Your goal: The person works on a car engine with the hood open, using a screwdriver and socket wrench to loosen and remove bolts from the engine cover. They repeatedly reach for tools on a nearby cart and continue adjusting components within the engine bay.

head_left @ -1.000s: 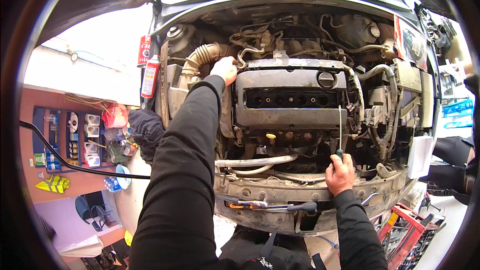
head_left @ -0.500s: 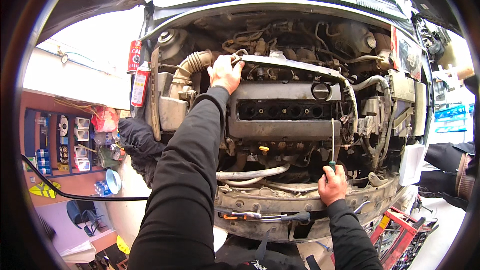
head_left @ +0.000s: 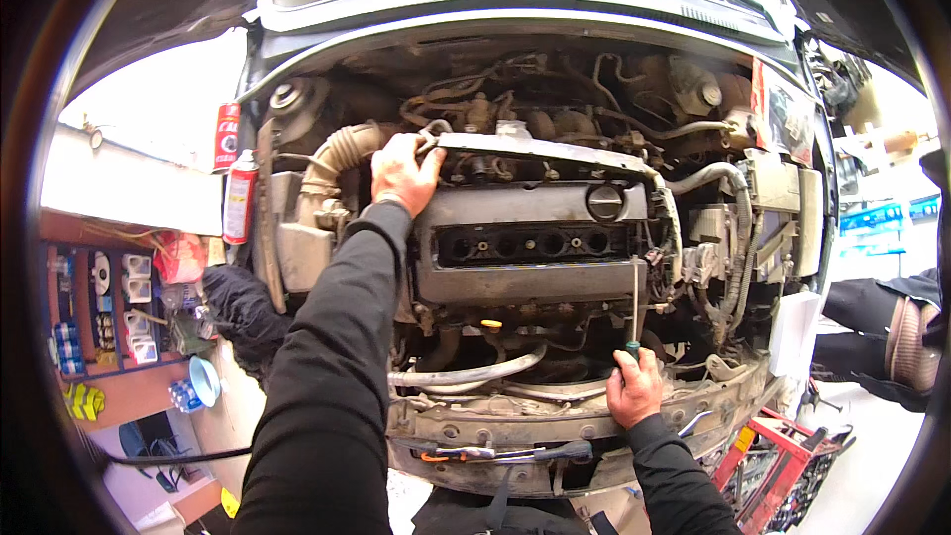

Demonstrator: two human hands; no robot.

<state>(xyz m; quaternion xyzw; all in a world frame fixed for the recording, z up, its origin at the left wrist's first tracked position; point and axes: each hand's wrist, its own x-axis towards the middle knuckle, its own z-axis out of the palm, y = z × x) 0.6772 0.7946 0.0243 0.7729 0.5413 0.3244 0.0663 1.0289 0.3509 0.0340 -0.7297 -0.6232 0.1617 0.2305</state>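
Left hand (head_left: 404, 173) clamped the far rail (head_left: 545, 148) at its left end; right hand (head_left: 634, 388) gripped a screwdriver (head_left: 635, 309), near right.

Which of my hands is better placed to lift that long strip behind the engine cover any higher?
Your left hand, I'd say: it grips the left end of the long strip. Your right hand holds a screwdriver, in front of the engine cover.
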